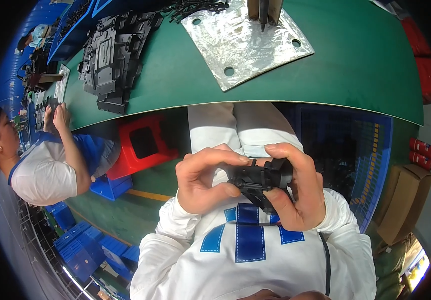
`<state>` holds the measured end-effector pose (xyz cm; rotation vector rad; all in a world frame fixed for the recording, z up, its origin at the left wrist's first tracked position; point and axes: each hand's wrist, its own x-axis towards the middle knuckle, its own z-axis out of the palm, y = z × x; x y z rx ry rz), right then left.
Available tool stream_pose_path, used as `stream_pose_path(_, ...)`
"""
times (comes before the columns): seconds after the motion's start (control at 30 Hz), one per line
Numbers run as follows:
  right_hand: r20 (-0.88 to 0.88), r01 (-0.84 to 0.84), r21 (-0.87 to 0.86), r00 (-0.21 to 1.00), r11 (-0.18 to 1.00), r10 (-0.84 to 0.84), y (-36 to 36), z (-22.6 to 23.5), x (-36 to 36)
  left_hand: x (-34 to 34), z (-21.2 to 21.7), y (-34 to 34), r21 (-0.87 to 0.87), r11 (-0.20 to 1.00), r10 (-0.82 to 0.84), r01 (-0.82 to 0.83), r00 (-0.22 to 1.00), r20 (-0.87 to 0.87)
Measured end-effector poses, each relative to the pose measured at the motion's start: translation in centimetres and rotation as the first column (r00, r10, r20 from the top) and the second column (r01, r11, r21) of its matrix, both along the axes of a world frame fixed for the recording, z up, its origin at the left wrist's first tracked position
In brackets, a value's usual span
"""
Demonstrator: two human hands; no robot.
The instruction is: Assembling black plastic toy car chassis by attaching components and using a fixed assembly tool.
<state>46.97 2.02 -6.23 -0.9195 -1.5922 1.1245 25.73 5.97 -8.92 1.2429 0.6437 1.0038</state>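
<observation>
A small black plastic part, irregular and with a round piece at its right end, is held up in front of my chest, above my lap. My left hand pinches its left end between thumb and fingers. From the other side, my right hand grips the round end with thumb and forefinger. Both hands are off the table, on the near side of its edge. Fine details of the part are too small and partly covered by my fingers.
On the green table lie a pile of black plastic parts and a metal plate with an upright post. A co-worker sits at the left near a red stool. A blue crate and cardboard box stand at the right.
</observation>
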Motion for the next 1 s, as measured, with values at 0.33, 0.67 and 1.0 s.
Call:
stream_pose_path(0.33,-0.073,-0.019,-0.076,0.997,0.997,0.014,0.4,0.0,0.4,0.4,-0.5,-0.4,-0.004,0.999,0.043,-0.043,0.999,-0.007)
stream_pose_path(0.67,-0.055,0.08,-0.069,0.995,0.994,-0.084,-0.3,-0.4,-0.3,0.6,-0.2,-0.4,0.126,0.992,0.004,0.005,0.997,-0.072)
stream_pose_path(1.0,-0.078,0.099,-0.025,0.992,0.995,-0.1,-0.4,-1.2,-0.1,0.9,-0.2,-0.5,0.155,0.988,0.024,-0.003,0.991,-0.13)
